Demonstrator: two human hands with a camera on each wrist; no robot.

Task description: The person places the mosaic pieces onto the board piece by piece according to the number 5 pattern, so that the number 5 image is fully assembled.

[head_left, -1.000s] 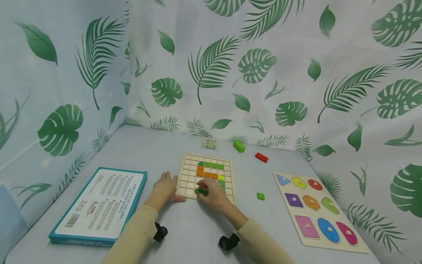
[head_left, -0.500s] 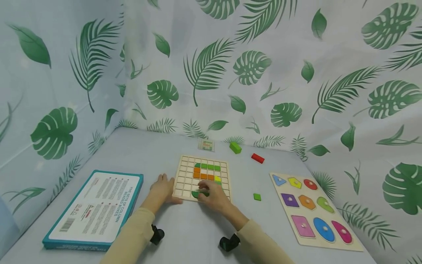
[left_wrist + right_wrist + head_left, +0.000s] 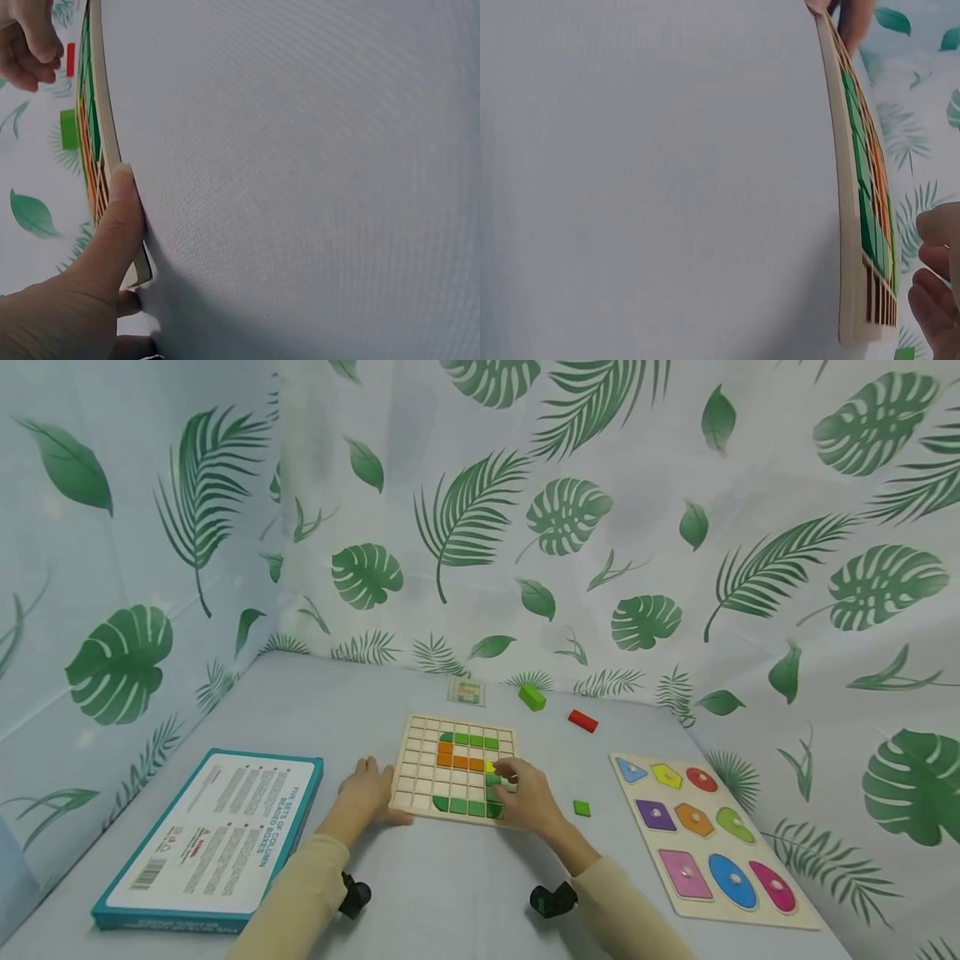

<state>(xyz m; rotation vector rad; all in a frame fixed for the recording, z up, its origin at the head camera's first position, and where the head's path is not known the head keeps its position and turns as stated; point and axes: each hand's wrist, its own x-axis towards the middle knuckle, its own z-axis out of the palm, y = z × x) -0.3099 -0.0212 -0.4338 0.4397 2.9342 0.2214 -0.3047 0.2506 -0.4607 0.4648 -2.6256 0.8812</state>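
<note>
A wooden grid board (image 3: pixel 416 768) lies in front of me. In its cells sit orange tiles (image 3: pixel 468 763), a yellow tile (image 3: pixel 491 767) and rows of green tiles (image 3: pixel 459 806). My left hand (image 3: pixel 366 789) grips the board's near left corner; the left wrist view shows the thumb (image 3: pixel 121 199) along the front edge. Over the board's right side, my right hand (image 3: pixel 528 795) hovers with fingers loosely bent and no tile visible in them. It covers part of the right columns. The right wrist view shows its fingertips (image 3: pixel 934 225) beside the tiled surface.
A loose green tile (image 3: pixel 582 808) lies right of the board. Behind it are a pattern card (image 3: pixel 468 692), a green block (image 3: pixel 532 697) and a red block (image 3: pixel 582 720). A shape puzzle board (image 3: pixel 798 921) lies at right, a flat teal-edged box (image 3: pixel 210 835) at left.
My right hand has moved right and away from the board's front row, where a row of green tiles now shows. The left hand keeps its grip on the corner.
</note>
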